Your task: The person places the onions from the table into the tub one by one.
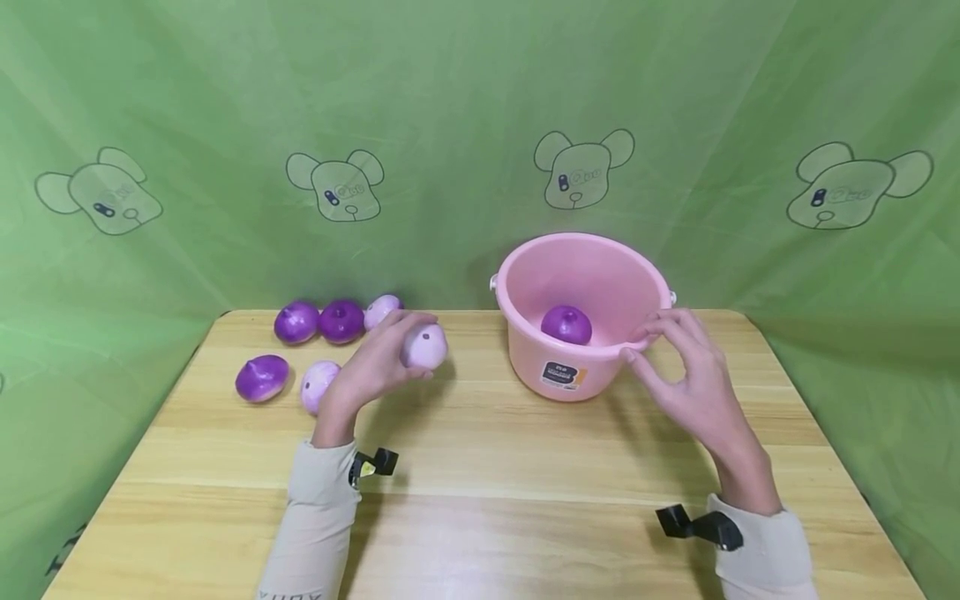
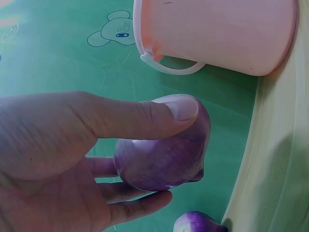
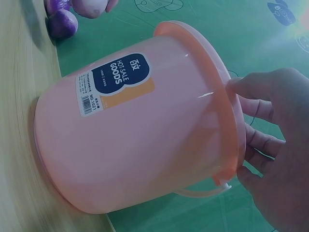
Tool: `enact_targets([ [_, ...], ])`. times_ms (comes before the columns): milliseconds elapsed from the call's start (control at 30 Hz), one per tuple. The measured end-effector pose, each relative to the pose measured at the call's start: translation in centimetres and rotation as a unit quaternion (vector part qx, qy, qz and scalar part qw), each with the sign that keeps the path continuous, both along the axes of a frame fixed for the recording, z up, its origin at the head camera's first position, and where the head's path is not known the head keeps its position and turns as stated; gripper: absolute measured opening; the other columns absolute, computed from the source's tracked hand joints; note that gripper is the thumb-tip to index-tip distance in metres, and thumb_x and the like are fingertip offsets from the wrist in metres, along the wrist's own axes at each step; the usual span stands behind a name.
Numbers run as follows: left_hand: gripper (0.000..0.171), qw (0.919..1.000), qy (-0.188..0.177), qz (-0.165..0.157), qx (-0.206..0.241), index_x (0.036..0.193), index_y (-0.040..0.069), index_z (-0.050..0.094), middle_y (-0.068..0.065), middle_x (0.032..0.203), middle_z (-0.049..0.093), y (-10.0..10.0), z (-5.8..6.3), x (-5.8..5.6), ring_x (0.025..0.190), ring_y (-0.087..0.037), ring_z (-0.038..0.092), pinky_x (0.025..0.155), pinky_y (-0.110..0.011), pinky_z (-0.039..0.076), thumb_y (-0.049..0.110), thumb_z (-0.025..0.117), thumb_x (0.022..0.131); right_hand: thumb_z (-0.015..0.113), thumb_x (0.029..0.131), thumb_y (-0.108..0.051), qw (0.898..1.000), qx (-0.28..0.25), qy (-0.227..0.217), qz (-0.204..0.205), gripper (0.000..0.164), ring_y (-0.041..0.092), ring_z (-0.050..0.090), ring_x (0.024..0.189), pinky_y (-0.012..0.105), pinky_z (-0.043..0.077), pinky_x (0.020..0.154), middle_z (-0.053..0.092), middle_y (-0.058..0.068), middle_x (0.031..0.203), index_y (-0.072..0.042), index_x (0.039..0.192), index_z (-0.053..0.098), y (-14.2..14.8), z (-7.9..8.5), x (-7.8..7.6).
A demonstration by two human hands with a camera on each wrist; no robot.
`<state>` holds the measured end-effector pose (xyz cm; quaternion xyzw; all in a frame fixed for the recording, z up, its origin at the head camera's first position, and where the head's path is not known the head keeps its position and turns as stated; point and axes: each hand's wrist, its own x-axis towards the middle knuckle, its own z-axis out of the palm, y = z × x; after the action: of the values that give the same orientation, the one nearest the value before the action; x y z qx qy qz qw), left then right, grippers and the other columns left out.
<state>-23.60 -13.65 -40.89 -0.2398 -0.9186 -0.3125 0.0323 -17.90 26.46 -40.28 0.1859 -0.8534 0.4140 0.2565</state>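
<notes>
Apparently mid-transfer, the left hand [image 1: 371,358] grips a round, glossy pale-purple onion [image 1: 427,347] between thumb and fingers, left of the round pink plastic bucket [image 1: 525,357] the right hand [image 1: 696,383] pinches, so carrying rightward seems called for.

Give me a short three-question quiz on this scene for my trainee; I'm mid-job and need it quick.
1. How many onions show inside the bucket?
2. True or false: the left hand is empty.
3. Choose one. The right hand grips the bucket's: (a) base, (b) rim, (c) handle.

Key: 1. One. 2. False; it holds a pale onion. 3. b.
</notes>
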Motion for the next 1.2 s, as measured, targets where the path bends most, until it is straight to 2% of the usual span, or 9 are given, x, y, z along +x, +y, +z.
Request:
enact_targets([
  [400,0.08,0.9996,-0.001,0.006,0.027,0.142,0.007,0.056,-0.015,0.137,0.057,0.0,0.5,0.3,0.127,-0.037,0.053,0.11,-0.06,0.042,0.007,0.093,0.072,0.08,0.083,0.003,1.0,0.001,0.003,0.003,0.023,0.013,0.047,0.125,0.06,0.032,0.116,0.061,0.006,0.114,-0.005,0.101,0.07,0.0,0.1,0.0],
  [800,0.079,0.9983,0.036,0.004,0.046,0.141,0.008,0.057,-0.015,0.134,0.057,0.3,1.0,0.5,0.125,-0.034,0.053,0.106,-0.059,0.046,0.006,0.093,0.071,0.08,0.083,0.004,1.0,0.001,0.001,0.002,0.023,0.013,0.047,0.125,0.062,0.031,0.116,0.061,0.006,0.116,-0.005,0.102,0.069,0.1,0.0,0.0],
  [1200,0.078,0.9952,0.075,0.024,0.058,0.141,0.009,0.058,-0.016,0.14,0.055,0.4,1.3,0.7,0.132,-0.034,0.048,0.109,-0.059,0.042,0.008,0.093,0.071,0.08,0.083,0.003,1.0,-0.002,0.002,0.004,0.023,0.011,0.047,0.12,0.061,0.032,0.116,0.06,0.004,0.112,-0.005,0.101,0.069,-0.1,0.1,0.0],
])
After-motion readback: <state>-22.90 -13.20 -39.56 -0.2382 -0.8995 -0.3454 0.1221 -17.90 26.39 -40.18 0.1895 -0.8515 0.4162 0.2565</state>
